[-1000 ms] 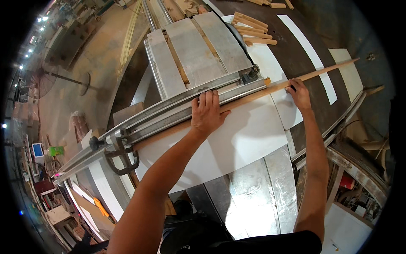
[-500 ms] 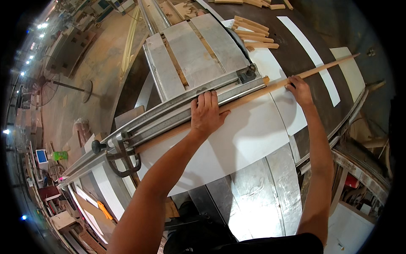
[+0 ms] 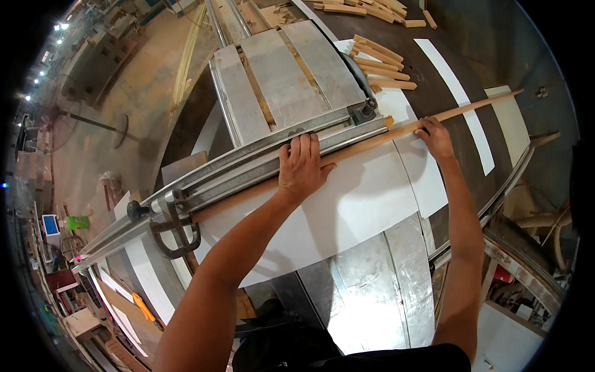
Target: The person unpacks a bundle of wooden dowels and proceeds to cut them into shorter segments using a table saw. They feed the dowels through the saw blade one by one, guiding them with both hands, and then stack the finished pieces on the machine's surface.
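A long wooden strip (image 3: 365,146) lies along the near side of a metal fence (image 3: 238,180), its thin far end reaching out to the right. My left hand (image 3: 300,164) hooks its fingers over the fence while its thumb lies along the strip. Further right, my right hand (image 3: 435,137) pinches the strip between thumb and fingers, beyond the fence's end. Under the strip is a white panel (image 3: 322,214). A dark C-shaped clamp (image 3: 180,245) is fixed at the fence's left part. A small stop block (image 3: 362,113) sits near its right end.
Behind the fence lies a grooved metal sliding table (image 3: 285,71) with a dark curved piece (image 3: 356,71) at its right edge. Short wooden sticks (image 3: 384,65) are piled beyond that. An orange-handled tool (image 3: 143,306) rests at lower left; a fan (image 3: 59,115) stands on the floor.
The strip and my right hand have shifted slightly left along the fence. My left hand keeps its place on the fence. The whole view has tilted a little.
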Motion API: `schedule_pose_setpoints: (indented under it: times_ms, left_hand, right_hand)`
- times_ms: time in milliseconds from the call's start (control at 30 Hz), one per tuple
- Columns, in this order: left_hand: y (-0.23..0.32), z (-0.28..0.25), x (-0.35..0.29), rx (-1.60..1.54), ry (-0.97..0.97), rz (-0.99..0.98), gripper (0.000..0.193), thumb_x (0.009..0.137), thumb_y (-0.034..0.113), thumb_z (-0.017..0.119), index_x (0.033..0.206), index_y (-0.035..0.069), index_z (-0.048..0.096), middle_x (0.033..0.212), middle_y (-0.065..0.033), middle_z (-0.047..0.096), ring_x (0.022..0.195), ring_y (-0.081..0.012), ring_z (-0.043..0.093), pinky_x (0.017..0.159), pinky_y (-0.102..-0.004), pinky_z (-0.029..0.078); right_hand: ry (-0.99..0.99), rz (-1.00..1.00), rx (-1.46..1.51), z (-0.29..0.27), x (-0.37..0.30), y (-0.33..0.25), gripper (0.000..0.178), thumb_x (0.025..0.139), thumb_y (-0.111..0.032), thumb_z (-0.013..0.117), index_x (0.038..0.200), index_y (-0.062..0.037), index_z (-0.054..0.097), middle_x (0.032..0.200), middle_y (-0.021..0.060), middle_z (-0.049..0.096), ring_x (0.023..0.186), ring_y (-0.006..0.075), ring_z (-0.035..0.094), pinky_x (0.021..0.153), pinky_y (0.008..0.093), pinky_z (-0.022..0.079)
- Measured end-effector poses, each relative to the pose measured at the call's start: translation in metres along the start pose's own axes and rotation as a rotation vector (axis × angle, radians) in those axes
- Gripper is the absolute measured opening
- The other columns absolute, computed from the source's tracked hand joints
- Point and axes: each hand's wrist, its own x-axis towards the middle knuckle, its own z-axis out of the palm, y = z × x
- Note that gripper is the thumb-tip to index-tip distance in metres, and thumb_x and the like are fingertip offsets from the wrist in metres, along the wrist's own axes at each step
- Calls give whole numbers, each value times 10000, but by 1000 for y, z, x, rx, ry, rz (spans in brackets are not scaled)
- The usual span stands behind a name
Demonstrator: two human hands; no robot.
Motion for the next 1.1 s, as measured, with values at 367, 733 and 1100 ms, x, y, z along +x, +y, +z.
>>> schedule_pose_setpoints:
  times_ms: [367,733,1100]
  left_hand:
    - [-2,2,0,39,43,24,843,736,571,808,1288,-28,593,1158,-100,584,1073,-243,535,923,-401,398]
    - [0,2,-2,-10,31,-15,877,727,559,820,1326,-28,563,1210,-111,583,1137,-259,529,971,-408,379]
    - [3,0,0,19,3,-16,867,717,553,832,1304,-25,563,1202,-111,584,1127,-256,534,941,-400,387]
  right_hand:
    - [-15,-18,-9,5,0,9,371,880,-195,768,1190,0,702,1238,180,664,1108,364,661,955,430,550]
    - [47,-15,39,9,-2,5,343,853,-152,788,1163,-24,711,1230,181,667,1076,368,671,932,432,561]
    - [60,-22,33,5,-1,4,349,845,-138,792,1152,9,718,1199,186,678,1049,377,679,916,439,558]
